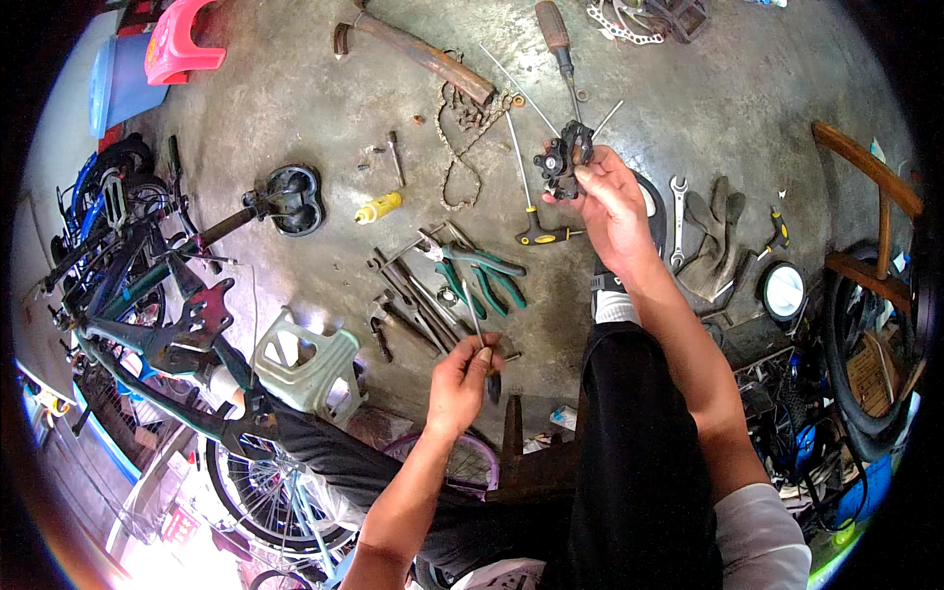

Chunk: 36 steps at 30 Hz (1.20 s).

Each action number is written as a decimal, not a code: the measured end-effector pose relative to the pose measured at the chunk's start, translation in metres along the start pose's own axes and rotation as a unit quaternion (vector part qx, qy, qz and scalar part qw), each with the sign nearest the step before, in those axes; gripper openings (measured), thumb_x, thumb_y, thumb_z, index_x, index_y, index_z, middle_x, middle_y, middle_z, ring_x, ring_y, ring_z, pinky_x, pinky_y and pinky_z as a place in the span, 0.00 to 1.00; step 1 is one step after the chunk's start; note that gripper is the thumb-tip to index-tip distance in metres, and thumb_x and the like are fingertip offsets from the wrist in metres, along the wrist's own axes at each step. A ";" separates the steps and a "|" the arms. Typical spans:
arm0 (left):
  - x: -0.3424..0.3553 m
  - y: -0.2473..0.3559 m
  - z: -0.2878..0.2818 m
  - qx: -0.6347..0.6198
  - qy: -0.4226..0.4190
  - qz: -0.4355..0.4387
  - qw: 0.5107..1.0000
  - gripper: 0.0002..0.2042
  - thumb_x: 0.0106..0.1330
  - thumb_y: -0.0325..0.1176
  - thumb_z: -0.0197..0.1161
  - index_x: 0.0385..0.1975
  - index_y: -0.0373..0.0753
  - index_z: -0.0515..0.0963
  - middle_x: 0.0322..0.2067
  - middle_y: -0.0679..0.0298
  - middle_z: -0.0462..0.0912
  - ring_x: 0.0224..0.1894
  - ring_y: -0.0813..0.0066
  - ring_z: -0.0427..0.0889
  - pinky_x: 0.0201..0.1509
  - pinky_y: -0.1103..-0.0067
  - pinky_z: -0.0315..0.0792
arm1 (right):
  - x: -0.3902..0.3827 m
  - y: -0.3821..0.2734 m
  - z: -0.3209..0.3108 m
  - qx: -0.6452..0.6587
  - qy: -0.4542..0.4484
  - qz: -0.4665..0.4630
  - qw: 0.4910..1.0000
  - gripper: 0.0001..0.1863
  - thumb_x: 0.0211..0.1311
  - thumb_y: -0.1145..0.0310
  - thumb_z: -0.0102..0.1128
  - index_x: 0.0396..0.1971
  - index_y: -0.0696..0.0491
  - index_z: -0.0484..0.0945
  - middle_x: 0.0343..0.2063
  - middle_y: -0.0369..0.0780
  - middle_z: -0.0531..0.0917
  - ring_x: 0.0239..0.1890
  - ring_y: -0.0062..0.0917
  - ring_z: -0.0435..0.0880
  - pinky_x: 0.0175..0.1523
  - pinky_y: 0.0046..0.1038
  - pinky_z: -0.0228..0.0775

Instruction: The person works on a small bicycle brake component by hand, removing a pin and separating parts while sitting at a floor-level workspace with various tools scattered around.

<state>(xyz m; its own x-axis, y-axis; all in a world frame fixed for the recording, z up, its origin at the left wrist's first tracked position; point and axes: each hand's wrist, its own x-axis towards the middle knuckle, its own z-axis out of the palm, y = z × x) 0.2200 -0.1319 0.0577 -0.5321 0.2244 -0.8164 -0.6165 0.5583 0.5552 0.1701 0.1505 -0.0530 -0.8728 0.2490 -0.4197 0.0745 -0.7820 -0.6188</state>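
My right hand [621,208] is raised at right of centre, its fingers closed on a black bicycle brake caliper [560,162]. Fingers and palm cover part of the caliper. Lower down, my left hand [458,386] grips a screwdriver [473,307], its thin shaft pointing up and its dark handle end [493,386] showing beside the fingers. The screwdriver is well apart from the caliper. Below the caliper lies a yellow-and-black T-handle wrench [543,236]. Green-handled pliers [492,264] rest on the floor just beyond my left hand.
A hammer [423,54], a chain [457,147], another screwdriver [554,37] and a yellow bottle [379,206] lie on the concrete floor. A spanner [678,221] and grey gloves [713,241] lie right. A bicycle frame [147,324] and plastic stool [313,364] stand left.
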 end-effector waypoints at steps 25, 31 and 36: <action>0.010 0.115 0.028 -0.269 0.163 0.319 0.894 0.28 0.75 0.50 0.56 0.56 0.26 0.71 0.21 0.71 0.69 0.20 0.86 0.61 0.33 0.82 0.64 | -0.005 0.001 0.000 -0.066 0.038 -0.061 0.995 0.13 0.64 0.76 0.64 0.46 0.57 0.73 0.49 0.44 0.83 0.47 0.22 0.81 0.49 0.29 0.79; 0.013 0.117 0.028 -0.286 0.164 0.310 0.892 0.28 0.75 0.50 0.55 0.57 0.26 0.71 0.20 0.71 0.68 0.20 0.85 0.61 0.33 0.82 0.64 | -0.005 0.001 -0.002 -0.078 0.035 -0.056 0.995 0.12 0.64 0.75 0.64 0.45 0.55 0.73 0.49 0.43 0.83 0.47 0.21 0.81 0.48 0.29 0.78; 0.015 0.116 0.028 -0.292 0.148 0.308 0.893 0.28 0.75 0.49 0.55 0.57 0.25 0.70 0.21 0.71 0.67 0.20 0.85 0.61 0.33 0.82 0.65 | -0.006 0.000 0.001 -0.062 0.045 -0.048 0.996 0.14 0.63 0.76 0.67 0.45 0.56 0.73 0.48 0.42 0.84 0.44 0.18 0.80 0.47 0.25 0.78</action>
<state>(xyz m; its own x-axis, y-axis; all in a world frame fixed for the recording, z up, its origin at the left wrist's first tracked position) 0.1567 -0.0417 0.1055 -0.9518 0.0757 -0.2972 -0.3049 -0.1286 0.9437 0.1750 0.1484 -0.0498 -0.8327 0.3741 -0.4081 0.0557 -0.6768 -0.7341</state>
